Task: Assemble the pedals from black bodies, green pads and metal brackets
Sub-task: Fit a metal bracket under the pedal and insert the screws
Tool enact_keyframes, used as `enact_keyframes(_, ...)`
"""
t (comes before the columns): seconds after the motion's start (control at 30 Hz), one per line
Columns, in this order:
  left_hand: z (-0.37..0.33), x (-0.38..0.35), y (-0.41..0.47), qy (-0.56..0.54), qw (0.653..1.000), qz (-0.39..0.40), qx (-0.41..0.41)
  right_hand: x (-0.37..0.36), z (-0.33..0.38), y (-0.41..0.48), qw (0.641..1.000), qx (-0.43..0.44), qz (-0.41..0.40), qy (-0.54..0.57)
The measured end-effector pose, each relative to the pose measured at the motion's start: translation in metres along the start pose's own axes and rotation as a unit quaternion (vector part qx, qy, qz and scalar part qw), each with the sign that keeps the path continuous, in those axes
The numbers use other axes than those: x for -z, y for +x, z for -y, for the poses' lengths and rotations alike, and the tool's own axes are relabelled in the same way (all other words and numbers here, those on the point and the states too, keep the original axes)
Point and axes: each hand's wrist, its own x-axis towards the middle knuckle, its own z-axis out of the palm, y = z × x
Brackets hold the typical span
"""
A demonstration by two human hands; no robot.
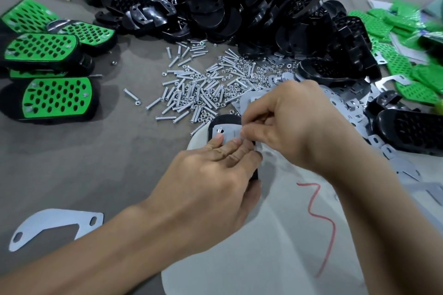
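Observation:
A black pedal body (pixel 223 120) lies underside up in front of me with a grey metal bracket (pixel 229 133) laid across it; a bolt end shows in the bracket's left slot. My left hand (pixel 211 182) holds the body, thumb underneath and fingertips pressing on the bracket. My right hand (pixel 290 124) pinches something small at the bracket's right side; its fingers hide what it is. Most of the body is covered by both hands.
Bolts and nuts (pixel 199 88) are scattered just beyond the hands. Black bodies (pixel 251 12) are heaped at the back, finished green-padded pedals (pixel 55 98) lie left, loose green pads (pixel 407 64) right. Brackets (pixel 345 100) pile at right; one bracket (pixel 55 225) lies near left. White cloth (pixel 275 235) is underneath.

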Motion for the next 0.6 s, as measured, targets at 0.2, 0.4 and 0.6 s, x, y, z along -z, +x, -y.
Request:
enact_keyframes(0.2,-0.001,-0.001,-0.001,-0.012,1.000,-0.009,0.009,-0.014,-0.005,-0.012,0.992,-0.068,-0.071,0.074)
enact_keyframes(0.4,-0.002,-0.003,-0.002,-0.023,0.999,-0.017,0.015,-0.019,0.001,-0.016,0.994,-0.054,-0.092,0.029)
enact_keyframes(0.6,-0.002,-0.004,-0.002,-0.018,0.999,-0.029,0.016,-0.019,-0.001,-0.017,0.994,-0.068,-0.072,0.055)
